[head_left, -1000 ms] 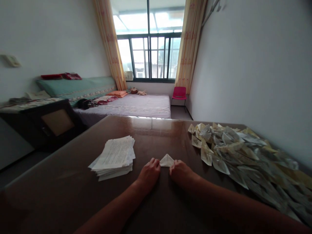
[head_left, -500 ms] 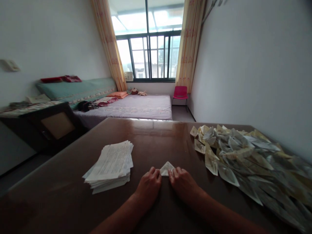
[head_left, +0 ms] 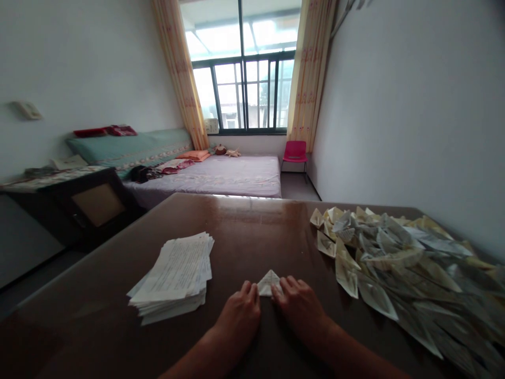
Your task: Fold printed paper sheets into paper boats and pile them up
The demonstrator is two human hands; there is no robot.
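Observation:
A small sheet of paper folded into a triangle (head_left: 269, 283) lies on the brown table (head_left: 252, 231), its point facing away from me. My left hand (head_left: 244, 310) grips its left corner with the fingers pressed together. At the right corner, my right hand (head_left: 298, 305) is closed on the paper, fingertips resting over its edge. To the left is a stack of printed paper sheets (head_left: 173, 273), slightly fanned. A large heap of folded paper boats (head_left: 386, 252) in white and yellowish paper covers the table's right side.
Beyond the table's far edge stands a bed (head_left: 236, 173) with a lilac sheet. A dark cabinet (head_left: 94, 205) is on the left, and a pink chair (head_left: 295, 152) stands under the window by the right curtain (head_left: 311, 79).
The camera has tilted, so the table items sit lower in view. Both hands stay at the folded paper's corners; the right fingers have shifted slightly inward over it.

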